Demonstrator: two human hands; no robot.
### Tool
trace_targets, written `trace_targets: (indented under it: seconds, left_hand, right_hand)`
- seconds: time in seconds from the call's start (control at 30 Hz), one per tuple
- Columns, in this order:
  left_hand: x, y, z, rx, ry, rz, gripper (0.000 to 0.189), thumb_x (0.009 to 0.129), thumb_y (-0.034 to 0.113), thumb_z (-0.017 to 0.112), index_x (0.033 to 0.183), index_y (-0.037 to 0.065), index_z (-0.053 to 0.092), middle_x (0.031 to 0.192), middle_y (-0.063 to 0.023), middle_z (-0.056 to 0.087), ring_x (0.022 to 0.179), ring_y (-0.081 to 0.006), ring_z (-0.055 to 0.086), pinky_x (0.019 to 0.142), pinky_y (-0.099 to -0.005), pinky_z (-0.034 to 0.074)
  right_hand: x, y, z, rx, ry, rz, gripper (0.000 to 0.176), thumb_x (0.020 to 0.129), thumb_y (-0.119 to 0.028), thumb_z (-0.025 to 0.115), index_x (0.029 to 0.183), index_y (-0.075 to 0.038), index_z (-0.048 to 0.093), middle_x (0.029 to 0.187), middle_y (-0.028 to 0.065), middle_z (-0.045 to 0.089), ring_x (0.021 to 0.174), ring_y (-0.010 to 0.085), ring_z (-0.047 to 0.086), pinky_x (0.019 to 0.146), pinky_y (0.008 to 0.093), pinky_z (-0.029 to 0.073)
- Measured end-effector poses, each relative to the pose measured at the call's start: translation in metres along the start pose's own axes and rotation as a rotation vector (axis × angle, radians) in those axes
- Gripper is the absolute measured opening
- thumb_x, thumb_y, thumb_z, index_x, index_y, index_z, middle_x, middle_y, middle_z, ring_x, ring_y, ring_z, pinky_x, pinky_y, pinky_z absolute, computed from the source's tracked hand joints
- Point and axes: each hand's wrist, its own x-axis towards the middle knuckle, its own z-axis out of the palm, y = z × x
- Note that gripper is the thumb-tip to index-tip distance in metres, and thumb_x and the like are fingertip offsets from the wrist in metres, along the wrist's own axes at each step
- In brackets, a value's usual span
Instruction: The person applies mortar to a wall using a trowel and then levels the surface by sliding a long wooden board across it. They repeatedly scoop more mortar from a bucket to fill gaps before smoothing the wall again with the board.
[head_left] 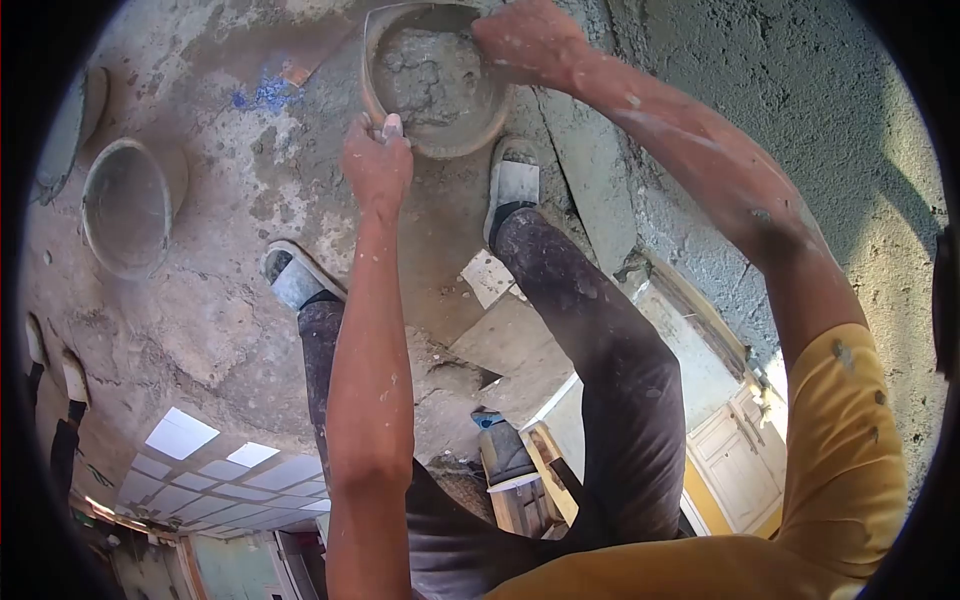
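A round, mortar-stained basin [460, 150] with a lump of wet grey mortar [430, 78] inside is at the top centre, just beyond my feet. My left hand [378, 165] is closed on the near left part of its rim, thumb on top. At the right side of the basin, my right hand [532, 45] is curled into a grip on the rim; its fingertips are hidden. Splashes of mortar mark both forearms.
Another basin [130, 210] stands on the rough concrete floor [230, 330] at left, near a partly visible container [70, 135]. Wet grey mortar covers the surface [760, 90] at right. A broken tile piece [488, 277] lies by my foot. Another person's feet [75, 380] show at far left.
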Motion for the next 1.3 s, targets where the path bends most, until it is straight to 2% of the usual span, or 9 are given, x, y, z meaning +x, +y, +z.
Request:
trace_targets:
  seconds: [0.2,0.33,0.43,0.53,0.63,0.93,1.07,1.17,1.3]
  left_hand:
    - [0.002,-0.003,0.01,-0.008,0.016,-0.003,0.028,0.098,0.013,0.074,0.116,-0.008,0.068,0.091,-0.0198,0.075,0.081,-0.0264,0.071,0.08,-0.0403,0.054]
    - [0.005,-0.035,0.009,-0.273,-0.017,0.01,0.027,0.101,0.012,0.072,0.118,-0.009,0.067,0.096,-0.0167,0.076,0.087,-0.0219,0.072,0.08,-0.0397,0.056]
    - [0.003,-0.056,-0.004,-0.329,-0.085,-0.047,0.025,0.105,0.014,0.068,0.12,-0.006,0.066,0.1,-0.0114,0.075,0.087,-0.0172,0.071,0.078,-0.0356,0.058]
    - [0.007,-0.044,-0.017,-0.414,-0.16,-0.165,0.022,0.11,0.018,0.064,0.123,0.001,0.065,0.104,-0.0045,0.073,0.085,-0.0122,0.07,0.074,-0.0314,0.062]
    - [0.008,-0.031,-0.01,-0.365,-0.14,-0.14,0.024,0.108,0.018,0.066,0.122,-0.001,0.066,0.101,-0.0064,0.074,0.085,-0.0132,0.069,0.074,-0.0312,0.059]
    - [0.009,-0.024,0.01,-0.31,-0.053,-0.054,0.026,0.1,0.016,0.073,0.113,-0.006,0.07,0.088,-0.0127,0.073,0.077,-0.0199,0.063,0.076,-0.0358,0.051]
    - [0.005,-0.007,0.013,-0.166,-0.045,-0.054,0.026,0.1,0.017,0.073,0.114,-0.005,0.07,0.084,-0.0115,0.07,0.074,-0.0194,0.061,0.074,-0.0369,0.051]
    - [0.005,0.005,0.008,-0.125,-0.022,-0.07,0.028,0.1,0.018,0.074,0.114,-0.006,0.069,0.082,-0.0103,0.068,0.073,-0.0189,0.059,0.072,-0.0378,0.05]
    - [0.005,-0.03,0.007,-0.365,-0.049,-0.067,0.033,0.1,0.019,0.074,0.113,-0.01,0.067,0.083,-0.0103,0.068,0.074,-0.0191,0.059,0.073,-0.0384,0.051]
  right_hand:
    - [-0.005,-0.003,0.153,0.413,0.001,-0.027,0.038,0.096,-0.037,0.07,0.09,0.0,0.072,0.086,0.0188,0.073,0.079,0.0355,0.072,0.072,0.0467,0.058]
    - [-0.018,-0.042,0.071,1.063,-0.506,0.361,0.044,0.1,-0.042,0.066,0.084,0.0,0.07,0.073,0.0108,0.064,0.06,0.0244,0.063,0.056,0.0403,0.052]
    - [-0.014,-0.056,0.083,1.443,-0.444,0.468,0.047,0.1,-0.046,0.066,0.081,-0.003,0.068,0.072,0.0061,0.061,0.06,0.0167,0.059,0.053,0.0361,0.049]
    - [-0.041,-0.047,0.037,1.357,-0.412,0.415,0.044,0.097,-0.043,0.07,0.084,-0.001,0.07,0.073,0.0105,0.067,0.065,0.025,0.068,0.057,0.0404,0.053]
    - [-0.048,-0.014,0.043,0.52,0.208,0.113,0.038,0.092,-0.038,0.074,0.089,0.0,0.071,0.078,0.0163,0.072,0.076,0.0356,0.074,0.065,0.0478,0.057]
    - [-0.042,-0.027,0.026,0.227,0.05,-0.238,0.029,0.088,-0.032,0.074,0.094,-0.004,0.074,0.085,0.0195,0.074,0.088,0.0414,0.075,0.078,0.054,0.06]
    - [-0.009,-0.011,-0.009,0.198,-0.123,0.119,0.027,0.087,-0.028,0.073,0.095,-0.002,0.073,0.088,0.0199,0.074,0.092,0.0396,0.075,0.082,0.051,0.06]
    - [0.008,-0.054,0.042,0.224,-0.233,0.075,0.026,0.085,-0.028,0.075,0.093,-0.003,0.076,0.093,0.0179,0.077,0.096,0.0377,0.076,0.083,0.0496,0.061]
    - [-0.035,-0.026,0.007,0.156,0.048,-0.154,0.019,0.084,-0.025,0.076,0.09,-0.007,0.078,0.096,0.0157,0.079,0.098,0.0359,0.077,0.084,0.0473,0.062]
